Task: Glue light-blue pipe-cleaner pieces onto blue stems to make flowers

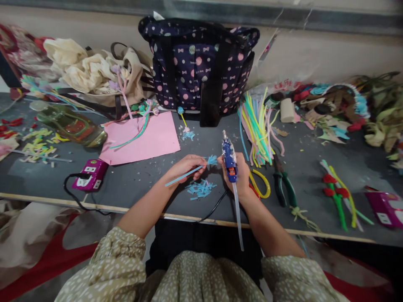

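My left hand (192,164) pinches a light-blue pipe cleaner (182,176) whose far end carries a tuft of short blue pieces (212,160). In my right hand (241,174) is a blue glue gun (229,157), nozzle pointing away from me, with a long clear glue stick (238,218) sticking out of its back. My right fingertips are close to the blue tuft; whether they touch it I cannot tell. Below my hands lies a pile of cut blue pipe cleaner pieces (201,189). A small blue-topped flower with a yellow stem (184,119) lies beyond.
A pink sheet (147,140) and a bottle (69,126) are on the left, near a purple power socket (90,175). A dark patterned bag (198,63) and black phone (210,102) stand behind. Bundled pipe cleaners (260,130), pliers (283,182) and yellow-handled scissors (264,184) lie right.
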`<act>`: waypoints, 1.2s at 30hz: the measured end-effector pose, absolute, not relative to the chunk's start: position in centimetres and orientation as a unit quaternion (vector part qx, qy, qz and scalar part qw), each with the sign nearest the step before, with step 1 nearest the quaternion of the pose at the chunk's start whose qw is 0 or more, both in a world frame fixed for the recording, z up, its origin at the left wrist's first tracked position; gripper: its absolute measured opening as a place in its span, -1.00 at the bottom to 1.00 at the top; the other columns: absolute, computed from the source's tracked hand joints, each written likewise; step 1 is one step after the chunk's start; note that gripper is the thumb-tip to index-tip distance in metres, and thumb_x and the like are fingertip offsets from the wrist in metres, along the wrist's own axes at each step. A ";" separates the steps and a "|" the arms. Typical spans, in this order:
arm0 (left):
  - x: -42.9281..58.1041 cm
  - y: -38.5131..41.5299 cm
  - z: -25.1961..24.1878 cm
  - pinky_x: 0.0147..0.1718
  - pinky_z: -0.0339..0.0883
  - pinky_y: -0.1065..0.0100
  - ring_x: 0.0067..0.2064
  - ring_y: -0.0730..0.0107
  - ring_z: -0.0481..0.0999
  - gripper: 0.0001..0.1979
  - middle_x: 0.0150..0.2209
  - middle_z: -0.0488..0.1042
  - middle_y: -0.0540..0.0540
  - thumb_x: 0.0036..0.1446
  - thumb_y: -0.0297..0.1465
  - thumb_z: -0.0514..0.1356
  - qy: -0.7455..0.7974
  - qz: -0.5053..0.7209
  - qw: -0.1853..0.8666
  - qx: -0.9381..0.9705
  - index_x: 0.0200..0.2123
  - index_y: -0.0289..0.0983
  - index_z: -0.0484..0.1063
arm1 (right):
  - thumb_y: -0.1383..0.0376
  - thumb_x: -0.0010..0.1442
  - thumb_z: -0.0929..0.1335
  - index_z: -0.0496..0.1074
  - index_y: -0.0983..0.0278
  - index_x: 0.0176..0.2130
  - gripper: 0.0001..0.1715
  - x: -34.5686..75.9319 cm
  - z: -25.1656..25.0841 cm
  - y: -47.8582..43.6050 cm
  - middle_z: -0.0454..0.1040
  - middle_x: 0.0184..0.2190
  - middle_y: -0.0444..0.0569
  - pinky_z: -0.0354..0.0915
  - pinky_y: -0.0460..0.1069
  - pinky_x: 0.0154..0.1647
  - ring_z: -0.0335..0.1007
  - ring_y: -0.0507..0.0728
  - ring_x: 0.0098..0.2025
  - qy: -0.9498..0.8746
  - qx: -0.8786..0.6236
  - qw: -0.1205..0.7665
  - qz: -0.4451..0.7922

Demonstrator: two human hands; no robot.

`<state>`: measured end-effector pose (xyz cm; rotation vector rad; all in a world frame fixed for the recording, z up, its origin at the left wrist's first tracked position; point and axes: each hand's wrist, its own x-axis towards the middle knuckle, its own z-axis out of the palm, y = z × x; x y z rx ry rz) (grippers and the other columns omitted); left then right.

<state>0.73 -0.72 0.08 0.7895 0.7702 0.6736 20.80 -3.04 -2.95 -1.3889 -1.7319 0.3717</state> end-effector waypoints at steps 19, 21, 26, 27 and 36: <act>0.8 -0.9 -0.1 -0.77 0.08 0.51 -0.73 0.60 0.23 -0.77 -0.67 0.31 -0.03 0.00 -0.36 0.28 0.370 0.311 0.787 0.383 -0.63 -0.29 0.40 | 0.19 0.16 0.28 0.29 0.16 -0.15 -0.78 21.1 -3.9 -3.3 0.49 -0.35 -0.04 0.34 0.05 -0.31 0.46 0.19 -0.34 -0.726 -0.556 0.392 0.099; 0.8 -0.9 -0.2 -0.76 0.08 0.50 -0.73 0.59 0.23 -0.77 -0.67 0.31 -0.03 -0.01 -0.36 0.29 0.372 0.311 0.789 0.378 -0.63 -0.29 0.40 | 0.20 0.17 0.27 0.29 0.15 -0.15 -0.79 21.1 -3.8 -3.4 0.49 -0.35 -0.04 0.34 0.05 -0.30 0.47 0.19 -0.34 -0.728 -0.555 0.389 0.102; 0.8 -0.9 -0.4 -0.76 0.08 0.48 -0.72 0.60 0.22 -0.79 -0.66 0.32 -0.04 0.01 -0.36 0.27 0.370 0.313 0.787 0.382 -0.62 -0.28 0.42 | 0.26 0.17 0.27 0.29 0.15 -0.14 -0.79 21.1 -3.6 -3.4 0.49 -0.36 -0.06 0.34 0.03 -0.31 0.47 0.17 -0.35 -0.735 -0.539 0.398 0.102; 0.9 -0.9 -0.4 -0.76 0.08 0.48 -0.72 0.61 0.22 -0.79 -0.66 0.31 -0.04 0.01 -0.37 0.26 0.370 0.314 0.786 0.384 -0.62 -0.28 0.42 | 0.26 0.17 0.28 0.29 0.16 -0.14 -0.79 21.1 -3.6 -3.4 0.49 -0.36 -0.06 0.34 0.03 -0.31 0.47 0.17 -0.35 -0.737 -0.538 0.397 0.102; 0.7 -0.8 -0.3 -0.76 0.09 0.47 -0.71 0.60 0.22 -0.81 -0.64 0.30 -0.04 0.00 -0.39 0.26 0.373 0.321 0.786 0.374 -0.61 -0.30 0.43 | 0.18 0.20 0.31 0.31 0.17 -0.14 -0.79 20.7 -3.7 -3.4 0.51 -0.27 -0.02 0.38 0.10 -0.21 0.49 0.21 -0.25 -0.709 -0.544 0.426 0.142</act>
